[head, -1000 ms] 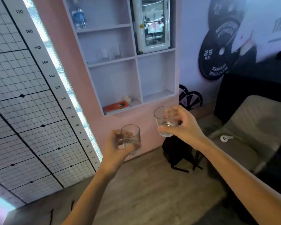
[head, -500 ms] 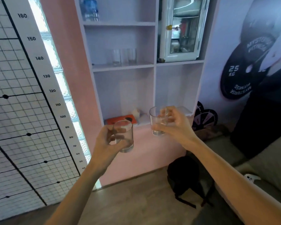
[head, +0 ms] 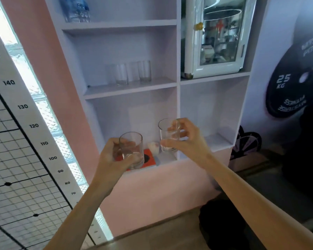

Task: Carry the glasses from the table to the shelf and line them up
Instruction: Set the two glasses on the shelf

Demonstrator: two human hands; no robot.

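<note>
Head view: both arms reach forward toward a white shelf unit (head: pixel 178 83) set in a pink wall, each hand carrying one clear glass.
Left hand (head: pixel 114 157): curled around the lower half of a glass (head: pixel 132 150), thumb across the front near the base, fingers wrapped behind; the glass is upright and empty.
Right hand (head: pixel 185 139): grips a second glass (head: pixel 167 135) from its right side, fingertips at the rim and thumb low across the front; this glass is also upright and sits a little higher than the left one.
Spacing of the held glasses: apart, not touching, both in the air in front of the lowest left compartment.
Middle left compartment: two glasses (head: pixel 122 74) (head: pixel 145 71) already stand near the back wall, side by side with a small gap; the shelf board is bare to their left, to their right, and along its front edge.
Lowest left compartment: a red box (head: pixel 150 158) lies at the front edge, partly hidden by the left hand's glass, with a small pale object (head: pixel 154 147) just behind it.
Top left compartment: a water bottle (head: pixel 76 9) stands near the left wall.
Upper right compartment: a white cabinet with a glass door (head: pixel 219 35) fills it.
Lower right compartment: nothing is visible on its board.
Left of the shelf unit: a glass-block strip and a height chart (head: pixel 34 125) with numbers.
</note>
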